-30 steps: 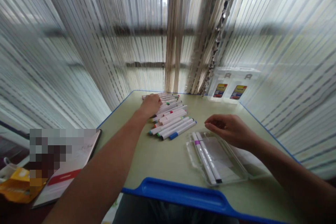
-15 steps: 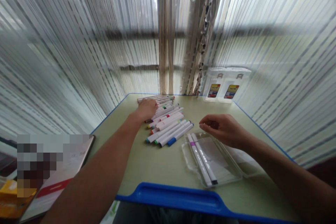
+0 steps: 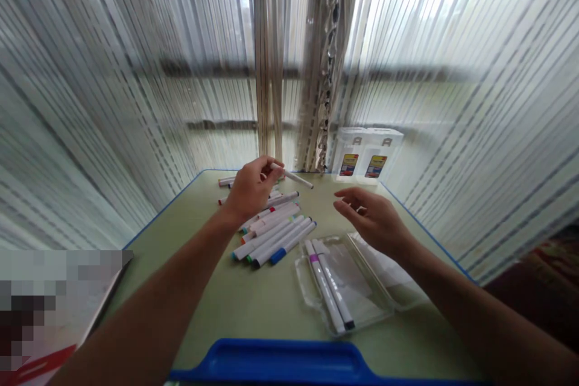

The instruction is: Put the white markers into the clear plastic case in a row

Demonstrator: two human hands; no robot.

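Observation:
My left hand (image 3: 250,188) pinches a white marker (image 3: 296,178) and holds it in the air above a row of several white markers (image 3: 271,232) with coloured caps on the green table (image 3: 253,301). To the right, my right hand (image 3: 374,219) hovers with its fingers spread and nothing in them, over an open clear plastic case (image 3: 362,289). Two markers (image 3: 328,286) lie side by side in that case, one with a purple band.
Two clear upright packs (image 3: 366,154) with yellow labels stand at the table's far edge against striped curtains. A blue handle rim (image 3: 275,362) runs along the near edge. A tablet or booklet (image 3: 90,313) lies at the left.
My left hand rose from the marker row with one marker pinched in it. My right hand opened its fingers. The camera view shifted right and tilted.

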